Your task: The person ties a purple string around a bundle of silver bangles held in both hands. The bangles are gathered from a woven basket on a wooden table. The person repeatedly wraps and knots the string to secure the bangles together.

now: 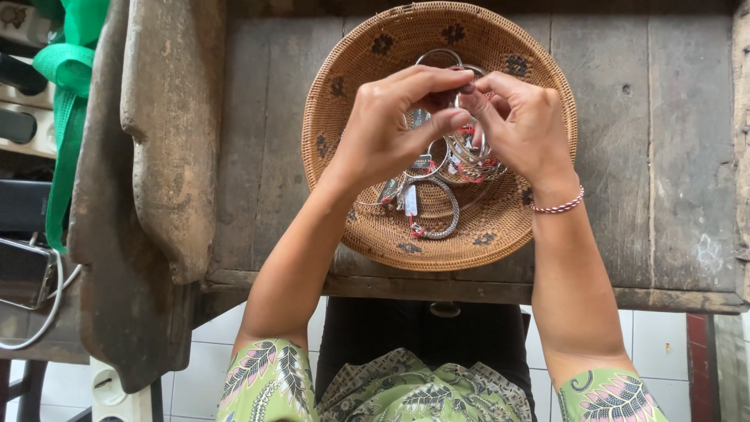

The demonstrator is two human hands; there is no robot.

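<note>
A silver bangle (469, 129) is pinched between both hands above the middle of the woven basket (351, 70); the left hand (391, 121) and right hand (519, 121) meet fingertip to fingertip on it; more tagged bangles (433, 207) lie in the basket beneath; best practice, in my judgement: keep the grip over the basket, turn the ring slowly, free the red cord without pulling.

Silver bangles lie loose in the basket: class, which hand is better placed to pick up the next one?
Probably the left hand: it hovers above the loose silver bangles in the basket.
</note>
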